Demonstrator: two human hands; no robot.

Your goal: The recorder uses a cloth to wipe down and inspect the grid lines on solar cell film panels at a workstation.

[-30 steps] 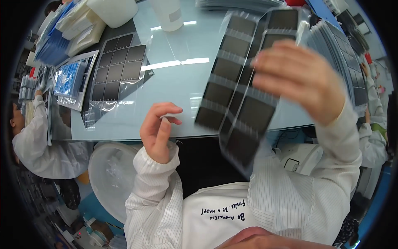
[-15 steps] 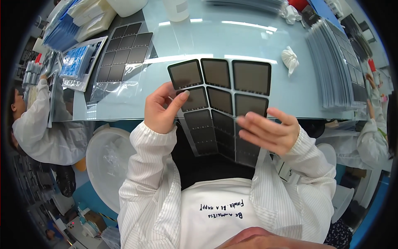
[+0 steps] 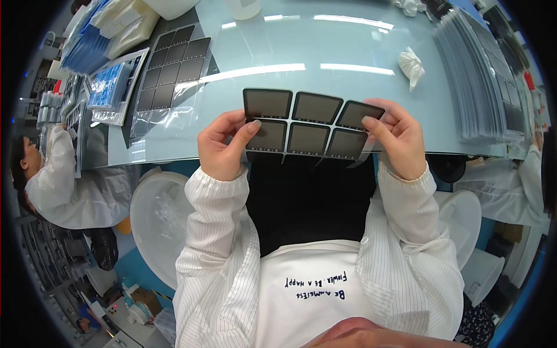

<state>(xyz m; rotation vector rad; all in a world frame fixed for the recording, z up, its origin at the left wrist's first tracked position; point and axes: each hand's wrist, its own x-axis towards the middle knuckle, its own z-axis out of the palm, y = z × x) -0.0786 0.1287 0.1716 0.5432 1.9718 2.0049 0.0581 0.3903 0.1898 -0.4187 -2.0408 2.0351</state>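
A flexible clear sheet with dark, black-bordered rectangular panels (image 3: 307, 139) is raised over the near edge of the glass table. Its lower rows slope away beneath and are mostly hidden. My left hand (image 3: 223, 145) pinches the sheet's left side, thumb on the front face. On the opposite side, my right hand (image 3: 400, 139) is closed round the upper right part, its thumb pressing near a panel's corner. A similar panelled sheet (image 3: 172, 72) lies flat at the left of the table.
A thick stack of panelled sheets (image 3: 473, 87) stands at the right, with a crumpled white wad (image 3: 411, 68) beside it. Blue packets (image 3: 108, 86) and piled film bundles (image 3: 87, 46) crowd the left. White bins (image 3: 154, 226) flank my lap. Co-workers (image 3: 69, 180) sit at both sides.
My right hand, earlier open with fingers stretched in front of the sheet, has moved up and taken hold of its right side. The sheet's lower part has swung away from my lap.
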